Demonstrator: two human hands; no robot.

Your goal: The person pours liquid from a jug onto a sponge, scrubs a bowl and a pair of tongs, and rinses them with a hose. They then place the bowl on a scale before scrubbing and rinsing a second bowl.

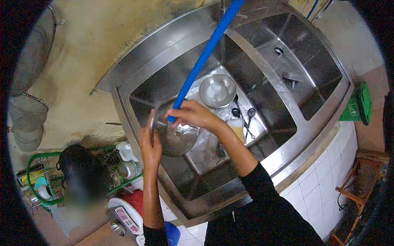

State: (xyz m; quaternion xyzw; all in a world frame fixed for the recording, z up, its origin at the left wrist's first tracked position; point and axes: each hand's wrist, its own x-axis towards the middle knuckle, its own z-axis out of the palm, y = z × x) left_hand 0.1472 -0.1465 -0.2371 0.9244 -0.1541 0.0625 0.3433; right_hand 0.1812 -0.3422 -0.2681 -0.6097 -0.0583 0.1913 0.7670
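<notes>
in the head view, the right hand (189, 114) was closed around the blue hose (200, 64) near its lower end, fingertips curled about the tube. from that hand the hose ran up and away, over the far edge of the sink (289, 135). to the left of it, the left hand (151, 141) pointed its fingers upward and gripped the rim of a wide round metal vessel (177, 141) between thumb and fingers. this vessel lay between and just below the two hands, within the larger basin, with a bright reflection near its middle; the hose's open end was over it.

beyond the right hand and to its right, a steel bowl (217, 91) with whitish liquid stood on the basin floor. near that bowl, above the right forearm, lay dark-handled utensils (249, 123). just beside the forearm was a pale yellowish item (237, 128), partly hidden, too unclear to name. farther right of the hands was the smaller basin (287, 55) with its round drain (279, 51). well left of and below the left hand sat a kitchen scale (126, 218).
</notes>
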